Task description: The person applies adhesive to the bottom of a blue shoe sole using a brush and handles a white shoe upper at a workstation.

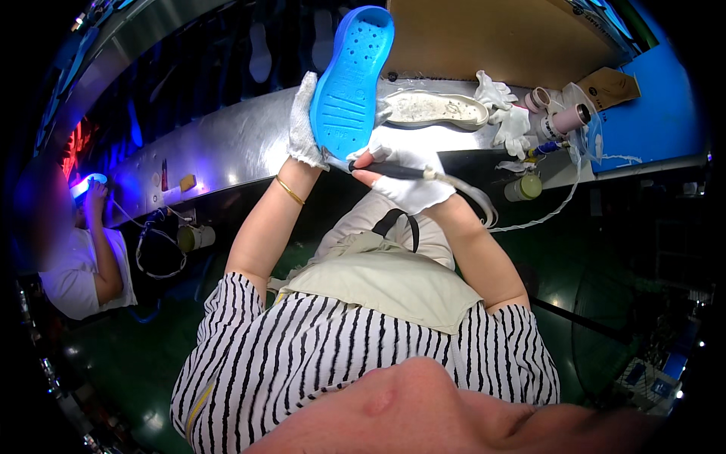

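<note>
Upright in front of me is a blue shoe sole [349, 83], with small holes in its upper part and ridges across the lower part. My left hand [304, 125], in a whitish glove, is closed around it, the thumb side along its left edge and fingertips showing past the right. Just below the sole's lower end, my right hand [404, 170] grips a slim black-handled tool [389, 170] with a pale hose or cord at its back. That glove leaves the thumb and a finger bare. The tool's tip is at the sole's bottom edge; whether it touches I cannot tell.
A white shoe sole [437, 110] lies on the metal bench [249, 140], beside loose white gloves [513, 129], a pink cup [569, 119] and a cardboard box [507, 38]. A jar [523, 187] hangs off the edge with a cord. Another person [91, 257] works at left under blue light.
</note>
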